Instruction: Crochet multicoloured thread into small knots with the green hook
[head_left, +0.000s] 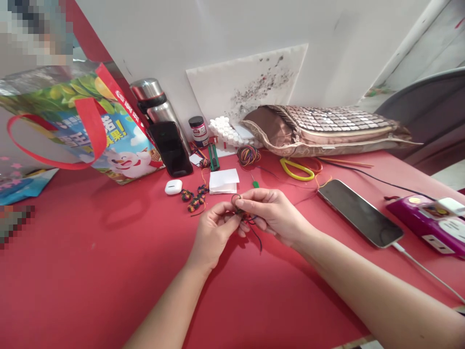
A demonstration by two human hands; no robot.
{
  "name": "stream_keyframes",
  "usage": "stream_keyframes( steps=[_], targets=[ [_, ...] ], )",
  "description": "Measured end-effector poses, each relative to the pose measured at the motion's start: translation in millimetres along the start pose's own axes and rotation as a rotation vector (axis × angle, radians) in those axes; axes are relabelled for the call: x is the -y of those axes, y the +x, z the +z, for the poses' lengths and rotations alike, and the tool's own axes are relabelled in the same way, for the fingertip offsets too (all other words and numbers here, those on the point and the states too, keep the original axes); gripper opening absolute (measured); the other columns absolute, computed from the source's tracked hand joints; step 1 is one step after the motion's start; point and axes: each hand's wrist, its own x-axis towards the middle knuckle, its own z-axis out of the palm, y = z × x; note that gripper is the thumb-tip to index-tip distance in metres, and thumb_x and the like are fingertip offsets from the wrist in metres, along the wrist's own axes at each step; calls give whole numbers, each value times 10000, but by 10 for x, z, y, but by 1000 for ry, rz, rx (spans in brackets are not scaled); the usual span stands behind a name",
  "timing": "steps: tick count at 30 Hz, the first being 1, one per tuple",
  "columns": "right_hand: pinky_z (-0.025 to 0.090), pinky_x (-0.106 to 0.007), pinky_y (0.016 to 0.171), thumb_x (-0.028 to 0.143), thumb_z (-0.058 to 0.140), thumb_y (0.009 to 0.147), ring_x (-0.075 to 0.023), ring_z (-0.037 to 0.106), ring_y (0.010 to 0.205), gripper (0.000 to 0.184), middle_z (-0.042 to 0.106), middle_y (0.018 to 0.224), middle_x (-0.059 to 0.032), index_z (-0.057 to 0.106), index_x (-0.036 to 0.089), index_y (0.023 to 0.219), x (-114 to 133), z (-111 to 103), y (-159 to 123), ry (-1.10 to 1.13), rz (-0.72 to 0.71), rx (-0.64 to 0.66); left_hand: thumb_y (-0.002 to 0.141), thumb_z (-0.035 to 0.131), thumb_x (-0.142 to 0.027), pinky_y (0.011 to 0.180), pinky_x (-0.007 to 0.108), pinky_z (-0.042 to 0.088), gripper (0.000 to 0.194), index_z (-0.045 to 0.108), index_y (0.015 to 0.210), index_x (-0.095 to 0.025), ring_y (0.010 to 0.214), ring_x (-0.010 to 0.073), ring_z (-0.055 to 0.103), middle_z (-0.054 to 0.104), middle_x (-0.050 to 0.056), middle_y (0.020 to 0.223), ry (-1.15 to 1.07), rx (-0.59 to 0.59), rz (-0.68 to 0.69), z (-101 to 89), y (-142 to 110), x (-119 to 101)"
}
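My left hand [217, 231] and my right hand [278, 213] meet over the middle of the red table, both with fingers pinched on a small multicoloured yarn piece [246, 216]. A dark yarn loop [236, 198] rises above the fingertips, and a loose dark end hangs below. Fingers cover most of the piece. Just beyond the hands lie a green-handled tool [255, 184] with a thin metal shaft and a folded white paper [223, 181]. Left of the paper is a finished-looking knotted yarn strip [198, 198]. A ball of multicoloured yarn [249, 155] sits farther back.
To the left stand a colourful bag [127, 145], a steel flask [160, 104] and a black phone [170, 148], with a white earphone case [173, 187] nearby. Yellow-handled scissors [296, 169], a cushion [334, 128], a charging phone [359, 212] and a purple power strip [428, 225] lie right.
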Motion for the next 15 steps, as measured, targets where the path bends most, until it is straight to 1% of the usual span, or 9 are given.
stream_keyframes(
  steps=[2,4,7,9,10,12,13,15],
  targets=[
    [194,-189,360,509,881,751,-82,471,388,378,557,428,36,760,155,804,2,5,-18,-5,-14,48,733,899,-316,553,240,544,231,742,810,-166,536,142,660,734,22,612,12,-29,26,-1,1,-16],
    [199,-191,363,490,885,752,-62,420,383,362,576,452,38,774,150,807,9,4,-27,-10,-41,53,735,904,-343,549,246,551,251,737,808,-169,523,137,649,726,10,611,20,-69,54,2,1,-36],
    [179,-188,350,493,902,740,-37,338,366,377,566,454,53,783,143,810,19,-7,-24,-29,-65,3,767,890,-370,557,262,565,261,753,874,-175,531,143,658,733,1,653,42,-116,98,2,-2,-54],
    [179,-181,347,511,924,712,-36,333,361,408,531,422,66,784,142,814,27,-20,-14,-27,-72,-38,801,868,-364,599,278,585,252,778,950,-182,614,164,705,778,23,773,64,-109,131,-10,-8,-50],
    [176,-178,344,520,937,693,-35,329,356,424,520,410,70,781,144,812,32,-29,-9,-19,-72,-57,827,848,-354,656,289,603,241,793,990,-187,696,178,736,802,40,866,69,-95,153,-21,-11,-42],
    [161,-176,328,530,960,650,-31,312,341,450,511,400,75,774,149,798,43,-46,-3,7,-64,-86,887,793,-339,838,316,611,224,821,1062,-203,909,208,766,823,67,1041,59,-49,196,-48,-18,-16],
    [153,-176,320,533,967,636,-30,302,333,456,505,394,77,771,151,789,48,-53,-2,18,-57,-94,914,766,-342,929,329,591,224,831,1082,-210,1003,220,759,824,73,1092,43,-22,210,-63,-20,0],
    [151,-175,308,530,975,623,-30,302,325,455,505,394,76,771,153,777,54,-62,-2,32,-51,-97,934,746,-367,1031,343,546,230,844,1085,-222,1090,230,738,827,71,1111,-3,20,215,-82,-22,28]
  ],
)
